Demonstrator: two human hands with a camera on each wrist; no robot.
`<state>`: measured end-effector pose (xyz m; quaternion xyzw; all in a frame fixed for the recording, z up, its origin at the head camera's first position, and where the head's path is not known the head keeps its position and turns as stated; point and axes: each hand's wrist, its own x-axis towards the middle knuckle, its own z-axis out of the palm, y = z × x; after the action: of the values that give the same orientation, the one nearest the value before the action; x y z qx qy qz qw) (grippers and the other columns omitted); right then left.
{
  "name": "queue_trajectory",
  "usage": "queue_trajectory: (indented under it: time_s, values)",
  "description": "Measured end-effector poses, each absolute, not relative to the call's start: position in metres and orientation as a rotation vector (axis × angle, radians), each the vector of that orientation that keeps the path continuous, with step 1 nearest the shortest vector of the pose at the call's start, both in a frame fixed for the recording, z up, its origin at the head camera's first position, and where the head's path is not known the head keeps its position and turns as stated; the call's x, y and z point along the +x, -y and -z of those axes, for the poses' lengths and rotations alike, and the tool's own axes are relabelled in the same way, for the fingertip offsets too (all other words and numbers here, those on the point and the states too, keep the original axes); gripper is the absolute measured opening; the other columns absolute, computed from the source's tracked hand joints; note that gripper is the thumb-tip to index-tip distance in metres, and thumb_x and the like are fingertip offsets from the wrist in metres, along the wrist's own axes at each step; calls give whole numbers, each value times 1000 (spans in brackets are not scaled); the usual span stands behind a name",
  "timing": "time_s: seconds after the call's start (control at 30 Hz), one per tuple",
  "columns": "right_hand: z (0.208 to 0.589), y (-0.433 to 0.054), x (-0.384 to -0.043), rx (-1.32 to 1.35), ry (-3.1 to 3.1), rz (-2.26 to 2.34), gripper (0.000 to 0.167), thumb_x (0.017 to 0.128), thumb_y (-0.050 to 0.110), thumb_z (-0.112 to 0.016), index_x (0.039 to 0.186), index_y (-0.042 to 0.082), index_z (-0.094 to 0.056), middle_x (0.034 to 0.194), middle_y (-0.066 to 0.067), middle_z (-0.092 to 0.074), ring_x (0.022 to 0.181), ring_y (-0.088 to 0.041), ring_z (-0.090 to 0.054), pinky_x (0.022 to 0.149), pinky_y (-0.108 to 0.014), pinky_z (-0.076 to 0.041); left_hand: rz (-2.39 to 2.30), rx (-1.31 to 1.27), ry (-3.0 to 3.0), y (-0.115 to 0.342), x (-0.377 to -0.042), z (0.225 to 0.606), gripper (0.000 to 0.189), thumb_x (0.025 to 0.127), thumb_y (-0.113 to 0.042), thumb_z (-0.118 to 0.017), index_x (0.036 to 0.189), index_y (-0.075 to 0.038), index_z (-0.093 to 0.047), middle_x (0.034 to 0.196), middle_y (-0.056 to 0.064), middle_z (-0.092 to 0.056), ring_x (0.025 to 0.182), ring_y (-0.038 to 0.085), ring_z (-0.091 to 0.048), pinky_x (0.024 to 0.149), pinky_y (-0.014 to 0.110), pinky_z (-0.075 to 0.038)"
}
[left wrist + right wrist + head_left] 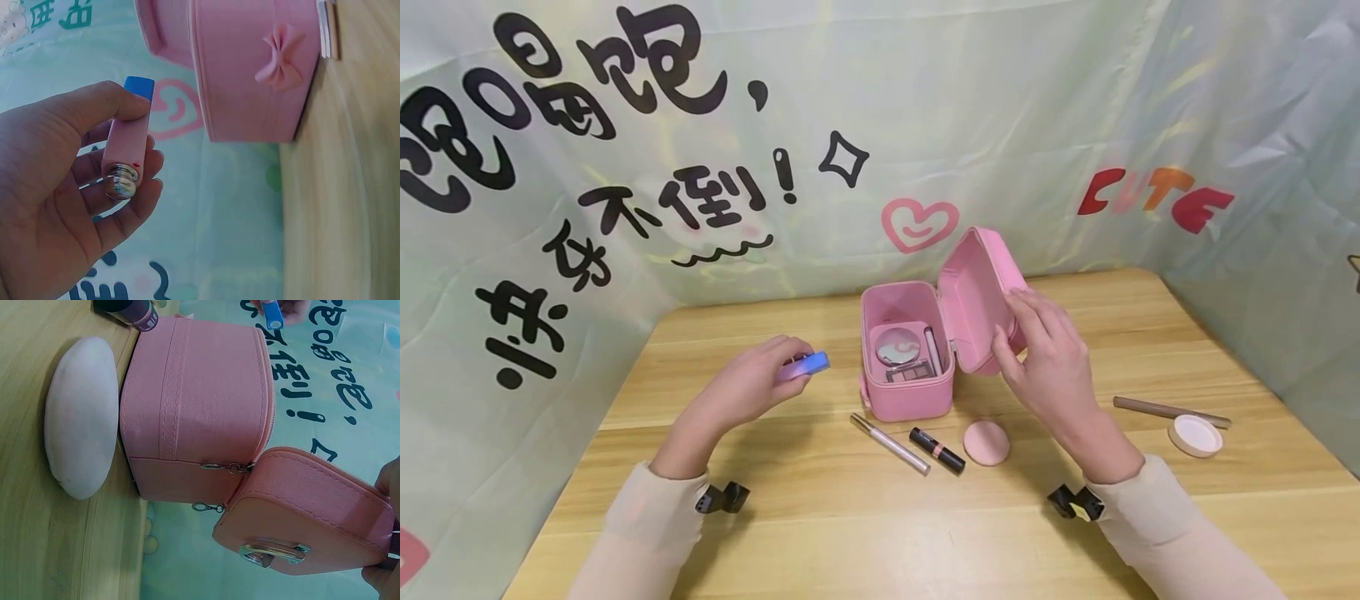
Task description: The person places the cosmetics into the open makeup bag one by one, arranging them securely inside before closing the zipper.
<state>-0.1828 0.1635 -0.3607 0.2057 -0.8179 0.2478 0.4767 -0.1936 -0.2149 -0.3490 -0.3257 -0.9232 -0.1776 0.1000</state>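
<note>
My left hand [741,392] pinches a slim pink-to-blue stick [127,134], thumb on one side and fingers behind. In the left wrist view a shiny silver knob [122,182] shows at its lower end. This hand is in the air left of a pink makeup case [914,402] with a bow [279,61] on its front. My right hand [1051,358] grips the free edge of the case's raised lid [306,531], which tilts to the right. Inside the case lie a round silver compact [897,347], a small eyeshadow palette [910,372] and a slim tube [933,352].
In front of the case lie a silver pen-like tube [891,444], a black lipstick tube [937,451] and a round pink puff [987,442]. Further right on the wooden table [880,533] are a brown stick [1150,407] and a round white-rimmed lid [1195,437]. A printed curtain [820,75] hangs behind.
</note>
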Motion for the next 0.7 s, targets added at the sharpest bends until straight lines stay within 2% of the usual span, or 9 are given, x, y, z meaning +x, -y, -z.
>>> queue_trajectory:
  time_s: [0.7]
  values:
    - [360,-164,-184,495,2005,-599,42,90,23,-55,121,-3,-64,121,-19,-64,114,-36,-58,94,-54,-49,460,-1055,2751,159,-234,331,17,90,-19,-69,106,-12,-65,89,-2,-63,75,15,-56,69,33,-51]
